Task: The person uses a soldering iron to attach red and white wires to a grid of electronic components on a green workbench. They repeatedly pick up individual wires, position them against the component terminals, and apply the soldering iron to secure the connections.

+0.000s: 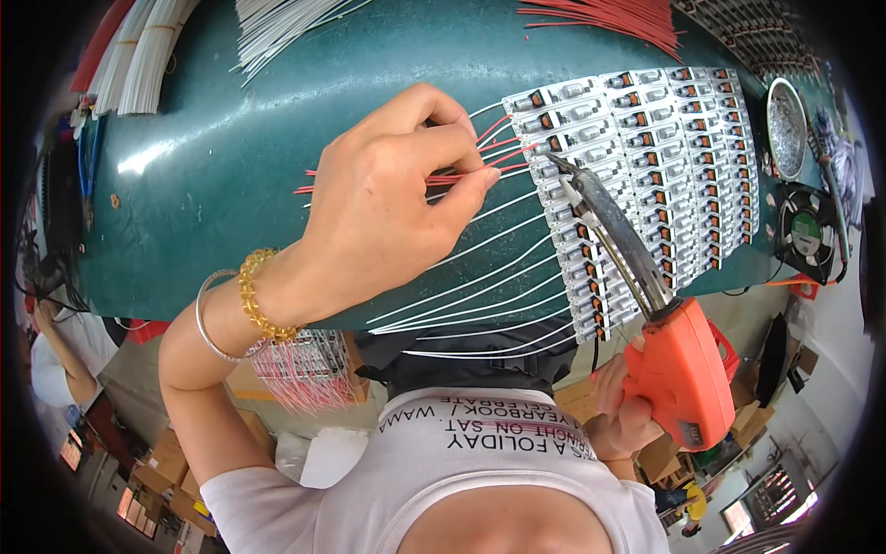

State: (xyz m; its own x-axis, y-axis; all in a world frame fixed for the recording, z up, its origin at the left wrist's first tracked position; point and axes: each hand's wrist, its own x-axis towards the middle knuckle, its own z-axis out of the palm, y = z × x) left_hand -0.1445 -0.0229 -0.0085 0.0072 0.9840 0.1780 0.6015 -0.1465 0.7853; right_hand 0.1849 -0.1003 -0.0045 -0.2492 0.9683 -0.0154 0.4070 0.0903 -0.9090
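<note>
My left hand (397, 185) is closed, thumb and fingers pinching thin red wires (452, 178) whose far ends reach the left edge of the panel of small silver circuit boards (646, 171). My right hand (620, 406) grips an orange soldering gun (685, 374) by its handle. Its dark metal tip and a thin guide tube point up and left, at the panel's left edge, near the end of a red wire. Whether the tip touches the board cannot be told. White wires (498, 263) run from the lower rows of that edge toward me.
Bundles of white wires (152, 55) and red wires (614, 20) lie along the far side of the green table (212, 212). To the right are a round metal dish (786, 129) and a small black fan (807, 231). A wired panel (305, 369) sits below the table edge.
</note>
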